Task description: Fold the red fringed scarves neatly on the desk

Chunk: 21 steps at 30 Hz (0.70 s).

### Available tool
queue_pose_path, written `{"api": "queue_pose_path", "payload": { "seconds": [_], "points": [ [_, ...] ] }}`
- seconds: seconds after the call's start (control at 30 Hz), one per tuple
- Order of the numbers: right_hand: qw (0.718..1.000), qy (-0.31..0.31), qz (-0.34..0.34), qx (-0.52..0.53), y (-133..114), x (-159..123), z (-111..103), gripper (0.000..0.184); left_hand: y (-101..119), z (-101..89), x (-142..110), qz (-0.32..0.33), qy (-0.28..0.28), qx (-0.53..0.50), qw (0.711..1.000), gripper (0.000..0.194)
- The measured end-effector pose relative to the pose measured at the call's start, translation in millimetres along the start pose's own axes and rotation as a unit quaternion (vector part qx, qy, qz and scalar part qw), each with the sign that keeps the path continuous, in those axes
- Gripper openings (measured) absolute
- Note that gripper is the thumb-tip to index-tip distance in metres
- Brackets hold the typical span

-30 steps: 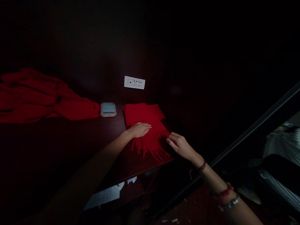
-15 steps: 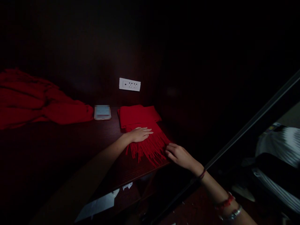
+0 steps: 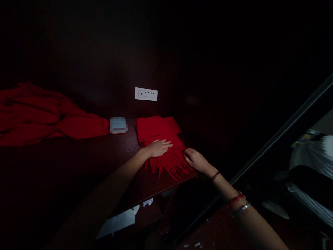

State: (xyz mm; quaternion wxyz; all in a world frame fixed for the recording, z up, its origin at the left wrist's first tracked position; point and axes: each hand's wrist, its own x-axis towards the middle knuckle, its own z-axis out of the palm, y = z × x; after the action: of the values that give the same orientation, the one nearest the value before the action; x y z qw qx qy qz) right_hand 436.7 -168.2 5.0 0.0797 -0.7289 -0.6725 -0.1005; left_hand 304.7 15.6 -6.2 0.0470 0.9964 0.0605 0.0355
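A folded red scarf lies on the dark wooden shelf, its fringe spread toward the front edge. My left hand rests flat on the scarf just above the fringe, palm down with fingers stretched out. At the right side of the fringe is my right hand, its fingers curled in on the strands; the fingertips are partly hidden. Further left on the shelf is a heap of crumpled red cloth.
A small light-blue rectangular object, blurred out, sits between cloth heap and scarf. On the back wall is a white power socket. Papers lie on a lower level. A metal-edged panel slants at right, with pale striped fabric beyond.
My right hand has moved up along the fringe's right side, away from the shelf's front edge. The left hand stays flat on the scarf. The view has shifted slightly.
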Motion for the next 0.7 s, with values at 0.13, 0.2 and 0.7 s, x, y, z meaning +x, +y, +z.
{"api": "queue_pose_path", "payload": {
  "seconds": [0.13, 0.2, 0.7],
  "points": [
    [0.998, -0.044, 0.038, -0.039, -13.4, -39.5, -23.9, 0.026, -0.9, 3.6, 0.4, 0.001, 0.033, -0.014, 0.999, 0.040],
    [0.997, -0.025, 0.045, -0.050, -20.9, -39.5, -34.6, 0.030, -1.1, 5.8, -0.4, 0.004, 0.073, -0.021, 0.997, 0.040],
    [0.997, 0.007, -0.052, -0.061, -49.8, -17.5, -11.4, 0.022, -13.3, 1.5, -12.0, -0.013, 0.019, -0.033, 0.999, 0.043]
  ]
}}
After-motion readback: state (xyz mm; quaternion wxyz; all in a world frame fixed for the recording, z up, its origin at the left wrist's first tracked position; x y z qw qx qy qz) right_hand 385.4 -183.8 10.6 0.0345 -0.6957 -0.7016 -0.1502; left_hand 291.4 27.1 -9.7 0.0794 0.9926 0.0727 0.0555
